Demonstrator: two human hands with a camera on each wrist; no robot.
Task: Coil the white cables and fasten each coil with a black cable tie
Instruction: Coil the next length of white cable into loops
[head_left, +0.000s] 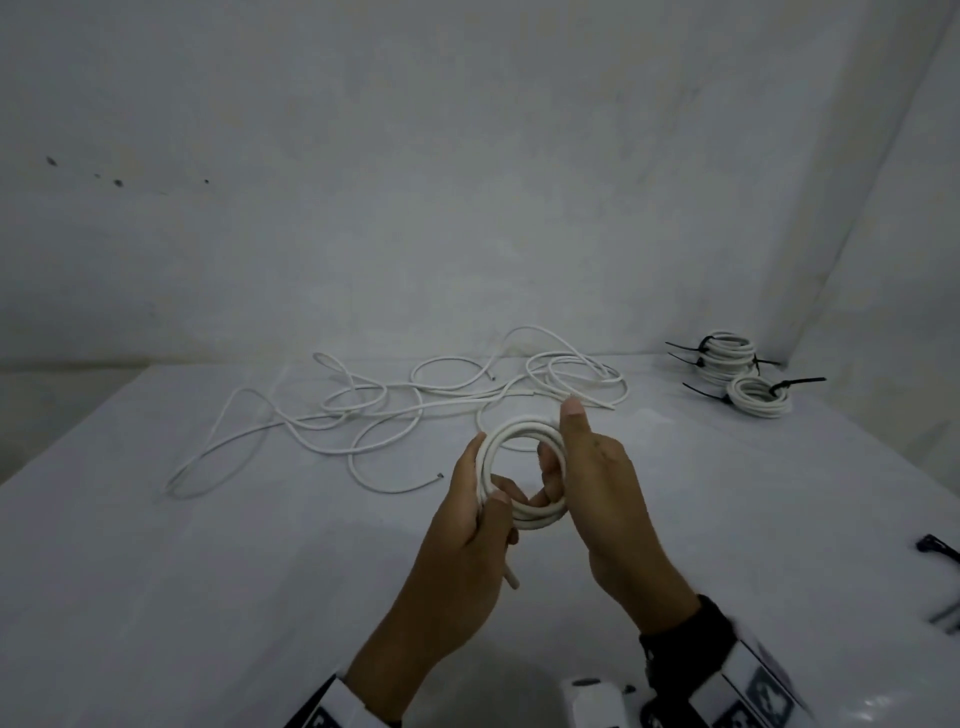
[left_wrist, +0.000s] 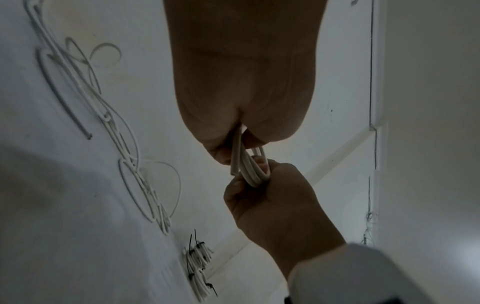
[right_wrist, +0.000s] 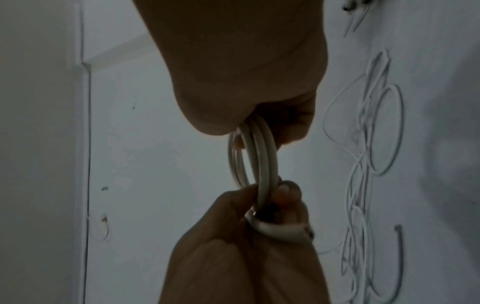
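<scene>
Both hands hold a small white cable coil (head_left: 522, 467) above the middle of the table. My left hand (head_left: 470, 499) grips the coil's left and lower side, thumb on top, and a short cable end (head_left: 511, 578) pokes out below the palm. My right hand (head_left: 563, 457) has fingers hooked through the ring from the right, thumb pointing up. In the left wrist view the coil (left_wrist: 250, 168) runs between the left hand (left_wrist: 241, 102) and the right hand (left_wrist: 272, 197). In the right wrist view the coil (right_wrist: 259, 156) is pinched by the left hand (right_wrist: 246, 226).
Loose white cables (head_left: 395, 410) sprawl across the far half of the white table (head_left: 260, 571). Two finished coils with black ties (head_left: 727, 353) (head_left: 758, 397) lie at the back right by the wall. Spare black cable ties (head_left: 940, 551) lie at the right edge.
</scene>
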